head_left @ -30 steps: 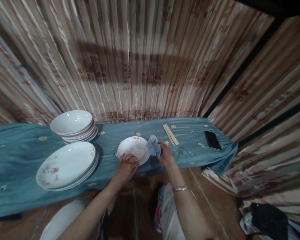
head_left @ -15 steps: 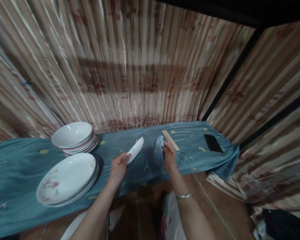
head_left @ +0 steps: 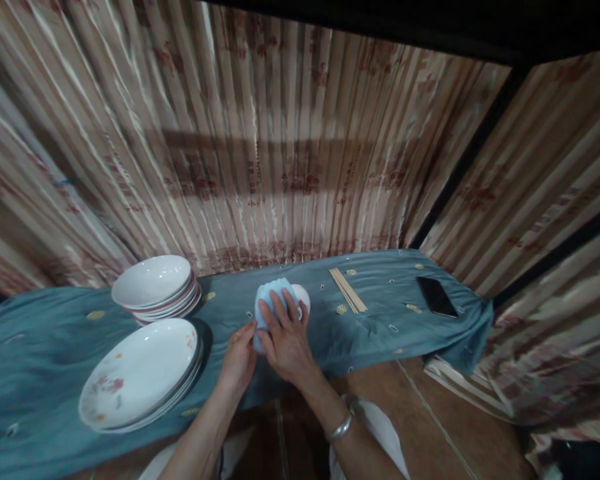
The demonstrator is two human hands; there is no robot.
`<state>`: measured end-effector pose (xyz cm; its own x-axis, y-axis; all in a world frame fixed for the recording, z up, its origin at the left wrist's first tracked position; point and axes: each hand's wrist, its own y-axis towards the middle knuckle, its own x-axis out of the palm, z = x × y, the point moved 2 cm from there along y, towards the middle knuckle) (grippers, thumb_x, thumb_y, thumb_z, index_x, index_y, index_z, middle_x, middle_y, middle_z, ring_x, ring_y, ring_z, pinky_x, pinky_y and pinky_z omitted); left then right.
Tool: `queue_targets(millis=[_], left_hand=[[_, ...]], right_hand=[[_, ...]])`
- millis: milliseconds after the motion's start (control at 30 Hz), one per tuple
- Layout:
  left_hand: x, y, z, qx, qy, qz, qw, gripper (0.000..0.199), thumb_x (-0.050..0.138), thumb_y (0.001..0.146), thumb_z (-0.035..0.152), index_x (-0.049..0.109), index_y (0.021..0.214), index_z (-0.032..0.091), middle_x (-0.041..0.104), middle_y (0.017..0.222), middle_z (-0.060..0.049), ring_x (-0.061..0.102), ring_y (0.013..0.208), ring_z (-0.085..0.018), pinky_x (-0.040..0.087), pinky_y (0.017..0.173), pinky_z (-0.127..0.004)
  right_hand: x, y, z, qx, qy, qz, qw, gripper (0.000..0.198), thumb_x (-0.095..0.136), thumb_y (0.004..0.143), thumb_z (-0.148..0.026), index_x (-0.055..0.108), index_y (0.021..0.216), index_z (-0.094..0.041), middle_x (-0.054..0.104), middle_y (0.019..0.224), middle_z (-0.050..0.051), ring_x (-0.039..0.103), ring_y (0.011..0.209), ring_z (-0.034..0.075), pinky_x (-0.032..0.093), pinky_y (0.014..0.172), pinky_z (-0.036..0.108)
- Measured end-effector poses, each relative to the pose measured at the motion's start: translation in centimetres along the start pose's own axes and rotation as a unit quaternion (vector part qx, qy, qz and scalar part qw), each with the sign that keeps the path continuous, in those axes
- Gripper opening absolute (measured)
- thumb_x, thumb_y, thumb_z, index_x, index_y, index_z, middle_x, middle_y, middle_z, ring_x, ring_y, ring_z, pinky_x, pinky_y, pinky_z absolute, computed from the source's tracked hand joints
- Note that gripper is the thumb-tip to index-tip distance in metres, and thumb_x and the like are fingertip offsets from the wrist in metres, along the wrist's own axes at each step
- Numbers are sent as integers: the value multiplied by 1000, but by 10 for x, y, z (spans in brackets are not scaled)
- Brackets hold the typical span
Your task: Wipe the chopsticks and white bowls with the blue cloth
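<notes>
Right hand [head_left: 289, 337] palm-down, fingers spread over the blue cloth [head_left: 271, 291] on a white dish [head_left: 304, 301] — left hand [head_left: 239, 355], curled, pinching its left edge.

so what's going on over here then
A person's right grip, fingers spread, presses a light-blue cloth against a small white dish that is mostly covered. The left grip appears to hold the dish at its left side, though the contact is partly hidden. On the blue-green tablecloth, stacked bowls and stacked plates stand to the left; pale sticks and a dark phone lie to the right.
</notes>
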<state>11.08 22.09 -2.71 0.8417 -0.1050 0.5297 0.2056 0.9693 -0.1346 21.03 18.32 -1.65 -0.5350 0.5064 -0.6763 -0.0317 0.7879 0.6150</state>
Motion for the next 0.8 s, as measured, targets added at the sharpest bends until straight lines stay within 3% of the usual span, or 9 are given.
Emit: queue_targets(millis=[400, 600, 800], left_hand=[[-10, 10, 1, -47, -26, 19, 998, 35, 82, 56, 35, 73, 76, 9, 73, 73, -12, 69, 82, -28, 54, 76, -37], [-23, 19, -1, -49, -50, 59, 996, 35, 85, 51, 33, 72, 72, 9, 73, 71, -10, 69, 83, -28, 54, 78, -36], [-30, 23, -2, -54, -57, 79, 994, 33, 84, 54, 32, 71, 73, 7, 73, 70, -10, 69, 79, -27, 54, 79, -37]], right_hand=[[15, 17, 39, 91, 49, 101, 989, 46, 33, 95, -26, 36, 140, -22, 39, 144, 12, 28, 136, 24, 22, 109, 49], [33, 15, 61, 163, 122, 136, 970, 45, 25, 97, -32, 36, 139, -18, 44, 139, 16, 35, 132, 22, 29, 107, 49], [46, 8, 77, 199, 202, 151, 947, 48, 24, 97, -38, 38, 136, -14, 45, 139, 17, 37, 131, 21, 28, 109, 47]])
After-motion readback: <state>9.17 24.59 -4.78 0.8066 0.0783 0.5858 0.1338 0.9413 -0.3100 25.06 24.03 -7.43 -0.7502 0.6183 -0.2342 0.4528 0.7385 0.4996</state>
